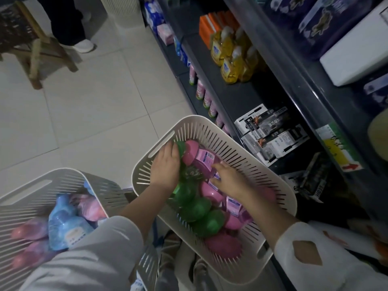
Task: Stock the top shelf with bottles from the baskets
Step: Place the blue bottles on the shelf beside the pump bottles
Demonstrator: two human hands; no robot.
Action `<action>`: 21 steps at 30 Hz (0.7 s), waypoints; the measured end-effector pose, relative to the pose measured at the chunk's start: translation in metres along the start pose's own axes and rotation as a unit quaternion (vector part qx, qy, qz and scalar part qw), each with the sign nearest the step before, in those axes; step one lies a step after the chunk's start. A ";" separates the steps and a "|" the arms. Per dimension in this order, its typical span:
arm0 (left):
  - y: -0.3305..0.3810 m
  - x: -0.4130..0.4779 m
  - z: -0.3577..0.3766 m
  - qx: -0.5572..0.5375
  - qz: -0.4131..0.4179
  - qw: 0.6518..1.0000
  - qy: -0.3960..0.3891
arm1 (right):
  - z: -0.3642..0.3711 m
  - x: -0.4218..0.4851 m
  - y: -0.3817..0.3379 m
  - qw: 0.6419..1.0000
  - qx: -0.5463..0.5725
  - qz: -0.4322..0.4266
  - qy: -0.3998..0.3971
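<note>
we've got one view here, worn on the head, looking forward and steeply down. we're close over the white basket [210, 127], with the left hand [165, 164] and right hand [227, 178] mid-frame. the picture sits tilted: shelves [241, 97] run up the right, tiled floor [84, 101] fills the upper left, and a second basket [63, 171] is cut off bottom left.

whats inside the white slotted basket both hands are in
Piled green plastic bottles and pink plastic bottles, with left hand and right hand on them. Lower layers are covered.
</note>
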State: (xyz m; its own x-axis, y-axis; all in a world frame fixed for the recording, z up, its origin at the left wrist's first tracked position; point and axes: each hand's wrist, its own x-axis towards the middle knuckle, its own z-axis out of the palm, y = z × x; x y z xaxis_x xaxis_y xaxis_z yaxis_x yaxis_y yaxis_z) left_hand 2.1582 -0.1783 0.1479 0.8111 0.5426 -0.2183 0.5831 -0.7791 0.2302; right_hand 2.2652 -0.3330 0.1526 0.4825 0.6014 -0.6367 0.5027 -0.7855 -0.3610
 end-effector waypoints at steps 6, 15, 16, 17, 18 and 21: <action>-0.009 0.009 -0.008 -0.012 -0.007 0.998 -0.064 | 0.002 -0.004 -0.009 1.000 -0.003 0.027 0.001; -0.018 -0.029 -0.033 -0.024 0.065 0.989 -0.128 | -0.009 -0.034 -0.050 0.998 0.026 0.047 0.031; -0.021 -0.033 -0.036 -0.031 0.072 0.989 -0.129 | -0.011 -0.038 -0.054 0.998 0.028 0.041 0.037; -0.023 -0.037 -0.041 -0.038 0.076 0.988 -0.129 | -0.012 -0.042 -0.058 0.998 0.028 0.033 0.044; -0.024 -0.041 -0.047 -0.045 0.076 0.988 -0.128 | -0.014 -0.045 -0.062 0.998 0.027 0.024 0.049; -0.031 -0.056 -0.065 -0.041 0.079 0.990 -0.111 | -0.017 -0.058 -0.078 0.998 0.008 0.003 0.056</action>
State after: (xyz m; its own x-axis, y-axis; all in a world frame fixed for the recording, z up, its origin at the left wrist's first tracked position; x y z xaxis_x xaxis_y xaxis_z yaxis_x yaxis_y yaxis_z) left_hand 2.0973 -0.1642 0.2145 0.8680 0.3263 -0.3744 0.4587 -0.8156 0.3526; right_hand 2.2103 -0.3046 0.2295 0.5626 0.6089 -0.5592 0.4888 -0.7905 -0.3690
